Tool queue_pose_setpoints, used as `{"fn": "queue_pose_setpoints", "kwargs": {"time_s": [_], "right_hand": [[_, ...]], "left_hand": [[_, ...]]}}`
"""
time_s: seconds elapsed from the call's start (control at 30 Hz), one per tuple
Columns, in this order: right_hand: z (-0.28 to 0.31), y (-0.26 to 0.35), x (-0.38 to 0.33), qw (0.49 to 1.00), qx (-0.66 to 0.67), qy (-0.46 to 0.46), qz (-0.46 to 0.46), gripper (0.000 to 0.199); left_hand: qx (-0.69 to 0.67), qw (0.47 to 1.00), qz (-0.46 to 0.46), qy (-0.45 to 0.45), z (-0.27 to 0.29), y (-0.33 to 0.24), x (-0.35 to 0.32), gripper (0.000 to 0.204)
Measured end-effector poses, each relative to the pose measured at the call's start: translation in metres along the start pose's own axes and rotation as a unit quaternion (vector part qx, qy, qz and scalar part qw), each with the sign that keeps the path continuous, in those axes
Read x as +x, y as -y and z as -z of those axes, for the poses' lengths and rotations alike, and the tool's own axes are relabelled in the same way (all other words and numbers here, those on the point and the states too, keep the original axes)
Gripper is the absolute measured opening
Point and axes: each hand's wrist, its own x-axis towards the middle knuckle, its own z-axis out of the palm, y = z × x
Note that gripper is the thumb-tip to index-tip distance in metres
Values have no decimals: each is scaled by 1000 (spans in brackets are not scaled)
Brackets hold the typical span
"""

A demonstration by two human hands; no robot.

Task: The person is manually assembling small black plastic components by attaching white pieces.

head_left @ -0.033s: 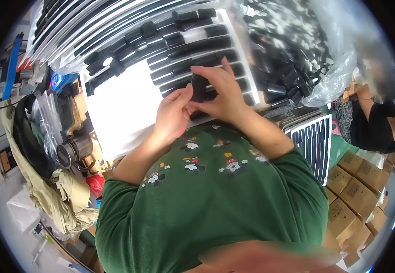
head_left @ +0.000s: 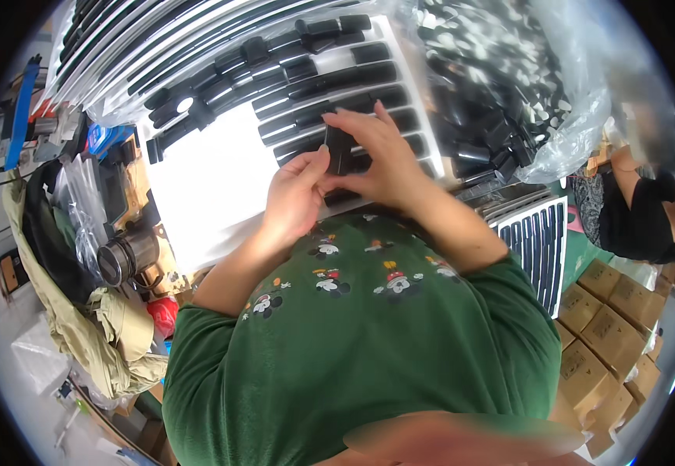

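Both hands are at one small black rectangular piece point(head_left: 339, 147), held upright above a white tray point(head_left: 435, 147) lined with rows of similar black parts. My left hand point(head_left: 297, 194) is closed at its lower left side, thumb pressed along its edge and the other fingers curled. My right hand point(head_left: 384, 159) curves round its right side, index finger at the top end and thumb near the bottom, the remaining fingers raised. Loose black pieces point(head_left: 252, 53) lie across the upper rows of the tray. A bright white area point(head_left: 205, 179) covers the tray's left part.
Stacked trays point(head_left: 143, 46) of black parts stand beyond. A clear plastic bag point(head_left: 547, 155) of black and white pieces lies at the far right. Another filled tray point(head_left: 535, 241), cardboard boxes point(head_left: 605, 334) and a co-worker's arm point(head_left: 626, 175) are to the right. A dark jar point(head_left: 123, 258) stands left.
My right hand has shifted very slightly left around the black piece. My left hand stays in place.
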Motion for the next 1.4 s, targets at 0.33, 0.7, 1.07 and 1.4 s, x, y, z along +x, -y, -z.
{"fn": "queue_pose_setpoints", "kwargs": {"time_s": [0.33,0.7,1.07,1.4], "right_hand": [[124,-205,48,904,-384,-56,-180,37],[108,-130,20,933,148,-238,-226,30],[44,-47,20,845,462,-152,-221,39],[6,-9,6,825,520,-125,-181,34]], "left_hand": [[574,778,-247,-70,61,-30,-15,20],[738,404,-415,-346,119,-124,16,41],[409,861,-274,-132,92,-100,1,37],[330,932,-148,25,-10,-39,10,18]]}}
